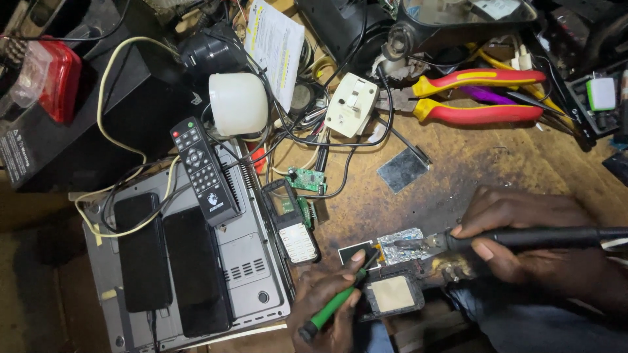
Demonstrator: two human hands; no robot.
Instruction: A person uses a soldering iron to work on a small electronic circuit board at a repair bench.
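At far left I see two black slab phones (169, 261) lying on a grey metal player casing (252, 258), with a black button remote (204, 171) above them. My left hand (327, 304) is clenched around a green-handled screwdriver (335, 306) — its long axis runs up-right, tip at the small dismantled phone board with silver shielding (399, 245). That board lies between both hands, just beyond the left fingertips. My right hand (530, 245) grasps a black soldering iron (523, 238), axis horizontal, tip pointing left onto the board — both hands equally close.
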